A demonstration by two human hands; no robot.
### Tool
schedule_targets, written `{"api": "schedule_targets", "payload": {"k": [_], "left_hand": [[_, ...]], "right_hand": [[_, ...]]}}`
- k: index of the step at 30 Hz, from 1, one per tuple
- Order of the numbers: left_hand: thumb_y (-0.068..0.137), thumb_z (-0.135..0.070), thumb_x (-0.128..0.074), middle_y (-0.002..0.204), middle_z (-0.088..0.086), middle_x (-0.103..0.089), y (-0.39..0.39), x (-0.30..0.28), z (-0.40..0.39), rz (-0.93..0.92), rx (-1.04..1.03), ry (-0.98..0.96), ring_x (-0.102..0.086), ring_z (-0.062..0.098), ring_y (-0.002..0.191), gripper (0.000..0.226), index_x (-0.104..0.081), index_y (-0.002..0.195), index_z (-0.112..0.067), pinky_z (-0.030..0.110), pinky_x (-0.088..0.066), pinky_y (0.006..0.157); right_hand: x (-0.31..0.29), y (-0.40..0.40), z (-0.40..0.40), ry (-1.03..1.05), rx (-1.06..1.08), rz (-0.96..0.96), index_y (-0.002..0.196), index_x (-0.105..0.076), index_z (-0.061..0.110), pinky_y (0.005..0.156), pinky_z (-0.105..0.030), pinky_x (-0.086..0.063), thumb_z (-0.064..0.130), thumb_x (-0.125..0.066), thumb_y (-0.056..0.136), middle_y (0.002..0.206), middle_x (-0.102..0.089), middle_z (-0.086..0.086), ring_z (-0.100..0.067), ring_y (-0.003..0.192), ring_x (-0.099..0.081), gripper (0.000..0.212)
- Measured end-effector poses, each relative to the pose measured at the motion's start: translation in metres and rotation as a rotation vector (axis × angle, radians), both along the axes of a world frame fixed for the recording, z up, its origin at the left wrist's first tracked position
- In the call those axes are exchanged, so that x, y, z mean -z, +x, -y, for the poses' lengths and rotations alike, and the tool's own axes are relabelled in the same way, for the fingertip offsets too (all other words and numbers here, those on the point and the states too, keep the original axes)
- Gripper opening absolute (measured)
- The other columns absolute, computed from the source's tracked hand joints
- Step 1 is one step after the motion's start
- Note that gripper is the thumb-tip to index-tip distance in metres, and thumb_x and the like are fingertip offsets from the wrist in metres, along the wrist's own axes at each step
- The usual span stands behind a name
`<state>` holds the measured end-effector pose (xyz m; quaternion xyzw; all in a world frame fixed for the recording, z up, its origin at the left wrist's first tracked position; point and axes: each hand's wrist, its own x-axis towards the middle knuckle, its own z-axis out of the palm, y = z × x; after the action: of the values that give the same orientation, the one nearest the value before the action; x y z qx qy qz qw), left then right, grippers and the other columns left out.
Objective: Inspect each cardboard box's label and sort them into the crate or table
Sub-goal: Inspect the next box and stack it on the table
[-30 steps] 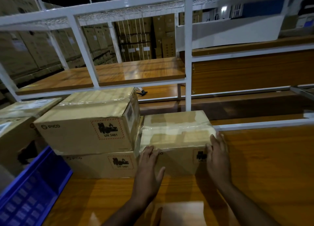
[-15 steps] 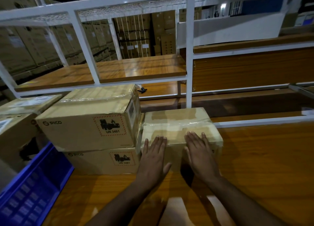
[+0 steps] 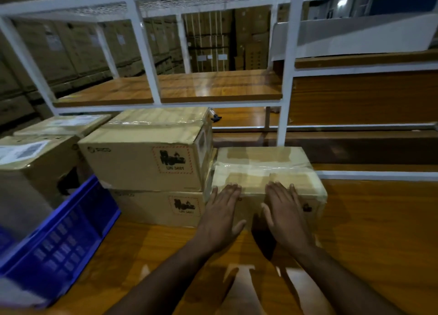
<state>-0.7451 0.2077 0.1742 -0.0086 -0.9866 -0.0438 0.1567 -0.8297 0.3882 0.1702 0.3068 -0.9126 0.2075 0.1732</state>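
Observation:
A small taped cardboard box [image 3: 263, 165] stands on the wooden table [image 3: 369, 231], tight against a stack of two larger boxes. My left hand [image 3: 221, 216] lies flat on its near face with straight fingers reaching the top edge. My right hand [image 3: 285, 214] lies the same way beside it, fingertips on the top edge, covering part of the hazard label. The upper stacked box [image 3: 144, 153] and the lower one [image 3: 161, 208] each show a red-bordered UN 3481 label. The blue crate [image 3: 61, 243] sits at the left front.
Two more cardboard boxes [image 3: 35, 158] with white labels stand at the far left behind the crate. A white metal rack post [image 3: 288, 77] and a wooden shelf [image 3: 189, 87] rise behind the boxes. Stacked cartons fill the background.
My right hand slid from the small box's right corner to the middle of its near face, close to my left hand. The box has stayed in place; the view shifted slightly.

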Motion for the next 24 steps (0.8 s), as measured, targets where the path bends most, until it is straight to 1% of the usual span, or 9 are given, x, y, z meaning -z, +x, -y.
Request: {"api": "schedule_targets", "payload": {"k": [4,7,10,13,16,17,19,21,24], "left_hand": [[0.096,-0.052,-0.052,0.164,-0.002,-0.023,0.027,0.010,0.009,-0.103,-0.043,0.130,-0.013,0.011,0.152,0.076,-0.017,0.158,-0.022,0.041,-0.014,0.126],[0.096,-0.044,-0.054,0.154,-0.002,-0.040,0.052,0.011,0.015,-0.208,-0.103,0.228,-0.027,0.010,0.146,0.065,-0.031,0.152,-0.021,0.038,-0.026,0.122],[0.097,-0.044,-0.053,0.144,-0.004,-0.048,0.088,0.015,0.025,-0.271,-0.222,0.291,-0.039,0.011,0.135,0.054,-0.041,0.145,-0.023,0.032,-0.038,0.112],[0.096,-0.043,-0.055,0.134,-0.003,-0.054,0.133,0.028,0.038,-0.293,-0.340,0.323,-0.050,0.014,0.123,0.051,-0.044,0.141,-0.023,0.032,-0.047,0.099],[0.094,-0.044,-0.057,0.130,-0.005,-0.054,0.187,0.042,0.056,-0.285,-0.474,0.309,-0.051,0.014,0.119,0.051,-0.044,0.140,-0.025,0.034,-0.047,0.096],[0.093,-0.043,-0.058,0.129,-0.004,-0.055,0.232,0.049,0.069,-0.315,-0.565,0.306,-0.051,0.014,0.119,0.052,-0.045,0.140,-0.025,0.034,-0.047,0.096],[0.091,-0.041,-0.061,0.128,-0.003,-0.056,0.280,0.059,0.084,-0.345,-0.654,0.316,-0.053,0.016,0.118,0.051,-0.048,0.137,-0.023,0.034,-0.047,0.097],[0.089,-0.041,-0.062,0.126,-0.001,-0.058,0.298,0.067,0.089,-0.326,-0.684,0.347,-0.055,0.019,0.116,0.051,-0.050,0.135,-0.022,0.034,-0.047,0.097],[0.090,-0.042,-0.060,0.123,-0.001,-0.060,0.321,0.076,0.085,-0.288,-0.736,0.380,-0.056,0.019,0.113,0.050,-0.052,0.135,-0.022,0.031,-0.047,0.091]], "right_hand": [[0.003,0.030,0.030,-0.049,-0.166,-0.001,0.143,-0.044,0.018,0.122,-0.042,-0.015,0.039,-0.041,0.100,0.148,-0.045,0.001,-0.013,0.143,-0.031,0.048],[0.002,0.051,0.057,-0.135,-0.302,0.053,0.142,-0.044,0.021,0.121,-0.041,-0.019,0.041,-0.040,0.098,0.144,-0.047,0.002,-0.013,0.139,-0.035,0.048],[0.005,0.074,0.080,-0.167,-0.419,0.084,0.137,-0.048,0.021,0.116,-0.041,-0.028,0.037,-0.044,0.096,0.137,-0.050,0.003,-0.014,0.133,-0.040,0.044],[0.011,0.103,0.103,-0.151,-0.497,0.086,0.132,-0.053,0.019,0.106,-0.040,-0.038,0.038,-0.043,0.094,0.130,-0.054,0.000,-0.019,0.125,-0.045,0.044],[0.023,0.143,0.128,-0.162,-0.590,0.083,0.130,-0.056,0.016,0.102,-0.038,-0.042,0.036,-0.048,0.094,0.123,-0.056,-0.002,-0.020,0.118,-0.049,0.041],[0.025,0.179,0.148,-0.145,-0.678,0.093,0.129,-0.056,0.017,0.100,-0.037,-0.043,0.034,-0.051,0.094,0.122,-0.056,-0.002,-0.020,0.116,-0.049,0.039],[0.034,0.215,0.168,-0.058,-0.759,0.103,0.126,-0.056,0.018,0.095,-0.037,-0.045,0.033,-0.055,0.092,0.119,-0.056,-0.002,-0.021,0.112,-0.050,0.037],[0.042,0.223,0.180,-0.003,-0.788,0.113,0.123,-0.057,0.018,0.092,-0.038,-0.046,0.034,-0.054,0.089,0.116,-0.056,-0.001,-0.022,0.109,-0.051,0.038],[0.055,0.232,0.190,0.048,-0.804,0.176,0.121,-0.059,0.018,0.090,-0.039,-0.046,0.036,-0.053,0.087,0.113,-0.056,-0.001,-0.022,0.107,-0.051,0.038]]}}
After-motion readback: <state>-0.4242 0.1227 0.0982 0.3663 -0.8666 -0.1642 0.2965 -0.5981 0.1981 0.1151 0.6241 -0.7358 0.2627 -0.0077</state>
